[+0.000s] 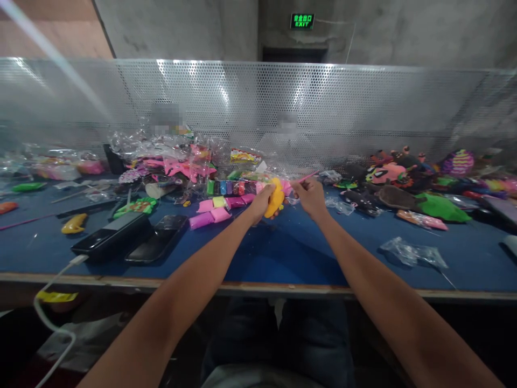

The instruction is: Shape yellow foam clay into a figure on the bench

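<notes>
My left hand (pixel 263 203) is closed around a yellow-orange soft piece (pixel 276 198) with pink at its far right side, held above the blue table (pixel 278 258). Just to the right, my right hand (pixel 310 195) pinches a thin pink stick (pixel 309 176), whose tip points up and to the right. The two hands are a short gap apart. Behind the held piece lies a row of small colored packets (pixel 229 187). Pink and purple packets (pixel 210 216) rest left of my left hand.
A black power bank (pixel 111 237) with a white cable and a black phone (pixel 157 240) lie at left. Clear wrappers (pixel 414 252) lie at right. Colorful figures (pixel 388 175) stand back right. A perforated metal screen (pixel 242 97) rises behind the table.
</notes>
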`<state>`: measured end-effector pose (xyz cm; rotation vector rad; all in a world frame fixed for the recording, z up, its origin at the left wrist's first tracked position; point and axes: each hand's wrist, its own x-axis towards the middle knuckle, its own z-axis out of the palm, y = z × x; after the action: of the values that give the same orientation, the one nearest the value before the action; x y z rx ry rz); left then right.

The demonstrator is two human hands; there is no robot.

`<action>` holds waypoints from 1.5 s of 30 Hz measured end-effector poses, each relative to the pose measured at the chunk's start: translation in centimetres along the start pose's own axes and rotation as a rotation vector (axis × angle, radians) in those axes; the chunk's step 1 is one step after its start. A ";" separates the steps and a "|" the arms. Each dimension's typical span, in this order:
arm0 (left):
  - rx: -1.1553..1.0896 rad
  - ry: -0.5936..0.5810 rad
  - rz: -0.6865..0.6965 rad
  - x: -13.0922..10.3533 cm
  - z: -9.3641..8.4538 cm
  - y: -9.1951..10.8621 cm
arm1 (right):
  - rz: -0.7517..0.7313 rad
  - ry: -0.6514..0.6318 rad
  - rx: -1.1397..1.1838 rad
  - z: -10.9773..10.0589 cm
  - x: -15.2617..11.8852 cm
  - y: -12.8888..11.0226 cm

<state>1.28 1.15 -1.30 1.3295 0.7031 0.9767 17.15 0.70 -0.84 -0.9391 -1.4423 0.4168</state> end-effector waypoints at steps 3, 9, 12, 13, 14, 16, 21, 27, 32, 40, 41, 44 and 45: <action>-0.041 -0.013 0.016 0.0 0.1 0.0 | 0.024 -0.172 0.078 0.3 -0.3 -0.2; -0.123 -0.060 -0.067 0.2 -0.2 0.0 | 0.006 -0.103 -0.034 0.5 -0.4 -0.3; -0.125 -0.052 -0.069 0.3 -0.3 -0.2 | -0.011 -0.050 -0.014 0.4 -0.4 -0.4; -0.118 -0.042 -0.064 0.3 -0.3 -0.3 | -0.011 -0.074 0.009 0.4 -0.5 -0.5; -0.114 -0.033 -0.056 0.3 -0.3 -0.3 | -0.010 -0.110 0.029 0.5 -0.5 -0.5; -0.119 -0.030 -0.041 0.3 -0.3 -0.4 | -0.005 -0.184 0.036 0.8 -0.7 -0.5; -0.159 -0.088 -0.060 0.2 -0.3 -0.4 | -0.047 -0.092 -0.070 0.7 -0.5 -0.5; -0.189 -0.060 -0.061 0.0 -0.1 -0.2 | -0.027 -0.189 -0.035 0.6 -0.7 -0.5; -0.230 -0.088 -0.073 -0.3 0.1 0.1 | -0.063 -0.094 -0.134 1.2 -0.9 -0.4; -0.247 -0.050 -0.074 -0.6 0.3 0.3 | -0.067 -0.107 -0.097 1.0 -0.8 -0.2; -0.241 -0.053 -0.077 -0.6 0.3 0.3 | -0.063 -0.148 -0.101 1.0 -0.8 -0.2; -0.217 -0.080 -0.088 -0.5 0.3 0.2 | -0.082 -0.124 -0.145 1.0 -0.6 -0.3; -0.211 -0.086 -0.088 -0.4 0.2 0.2 | -0.093 -0.073 -0.160 1.0 -0.6 -0.3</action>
<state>1.25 0.65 -1.13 1.1396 0.5719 0.8920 16.05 0.33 -1.09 -0.9880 -1.5976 0.2718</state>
